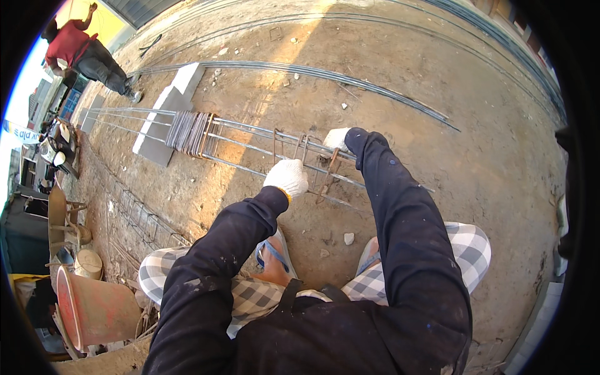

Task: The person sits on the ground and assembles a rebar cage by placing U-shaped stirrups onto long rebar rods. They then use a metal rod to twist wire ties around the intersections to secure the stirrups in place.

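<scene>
Several long steel rebars (244, 145) run side by side from the left to just in front of me. My left hand (288, 178), in a white knit glove, is closed at the near bar, gripping a square rebar stirrup (304, 150). At the far bar, my right hand (337, 139), gloved too, is closed on the top of a rusty stirrup (327, 172) set around the bars. Its fingertips are partly hidden by the glove and sleeve. Farther left, a tight bundle of stirrups (190, 133) hangs around the same bars.
A grey block (158, 147) props the bars. More long rebars (337, 76) lie on the dirt beyond. At left are a tied rebar cage (134, 206), a reddish bucket (100, 307) and a motorcycle (57, 150). A person in a red shirt (67, 44) stands at upper left.
</scene>
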The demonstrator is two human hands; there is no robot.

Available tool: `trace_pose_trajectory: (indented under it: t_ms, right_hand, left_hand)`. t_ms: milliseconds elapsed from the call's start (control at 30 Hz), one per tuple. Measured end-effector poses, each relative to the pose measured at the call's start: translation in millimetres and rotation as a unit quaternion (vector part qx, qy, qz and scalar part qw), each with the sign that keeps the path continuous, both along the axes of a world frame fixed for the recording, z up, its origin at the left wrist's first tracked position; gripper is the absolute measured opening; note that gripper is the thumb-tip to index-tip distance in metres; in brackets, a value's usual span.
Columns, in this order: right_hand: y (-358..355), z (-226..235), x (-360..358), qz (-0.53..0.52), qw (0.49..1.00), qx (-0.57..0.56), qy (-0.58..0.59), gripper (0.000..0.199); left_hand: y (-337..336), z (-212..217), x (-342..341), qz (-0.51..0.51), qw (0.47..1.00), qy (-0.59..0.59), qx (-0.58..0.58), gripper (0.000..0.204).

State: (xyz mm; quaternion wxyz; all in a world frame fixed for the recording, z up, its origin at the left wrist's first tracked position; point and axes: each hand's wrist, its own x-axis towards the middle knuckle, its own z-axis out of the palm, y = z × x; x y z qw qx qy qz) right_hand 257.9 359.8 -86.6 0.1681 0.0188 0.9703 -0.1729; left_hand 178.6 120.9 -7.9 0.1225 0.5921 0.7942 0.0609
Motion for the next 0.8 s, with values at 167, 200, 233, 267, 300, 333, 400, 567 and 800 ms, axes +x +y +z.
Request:
trace_pose_trajectory:
  t_ms: [167,200,233,267,300,333,400,567,800]
  right_hand:
    - [1.4,7.8,-8.2,-0.182,0.983,0.035,0.006,0.033]
    - [0.5,13.5,-12.4,-0.274,0.96,0.028,0.059,0.033]
    - [0.7,21.5,-18.8,-0.273,0.95,-0.073,0.132,0.031]
    - [-1.5,30.1,-26.3,-0.292,0.923,-0.161,0.19,0.03]
    - [-6.2,38.9,-37.3,-0.292,0.904,-0.269,0.159,0.036]
    - [-12.0,47.3,-52.1,-0.309,0.871,-0.367,0.104,0.042]
    - [-25.0,57.4,-74.6,-0.197,0.942,-0.238,0.131,0.054]
    - [-44.9,54.4,-108.1,-0.212,0.964,-0.143,0.067,0.073]
    - [-27.7,34.1,-117.6,-0.186,0.966,-0.151,0.099,0.069]
  left_hand:
    - [-3.0,18.9,4.8,0.055,0.998,-0.009,-0.003,0.038]
    - [-3.9,22.6,3.5,0.094,0.995,-0.006,0.022,0.039]
    - [-4.5,25.9,0.9,0.131,0.99,0.006,0.053,0.04]
    - [-5.3,28.9,-3.1,0.158,0.983,0.014,0.095,0.041]
    - [-5.8,31.7,-9.4,0.185,0.974,0.008,0.129,0.039]
    - [-6.7,33.6,-16.0,0.197,0.974,0.003,0.113,0.039]
    - [-7.4,34.0,-29.4,0.221,0.972,-0.017,0.071,0.039]
    - [-7.7,18.7,-40.6,0.233,0.97,-0.011,0.07,0.042]
    - [-6.9,6.6,-49.4,0.175,0.982,0.028,0.069,0.026]
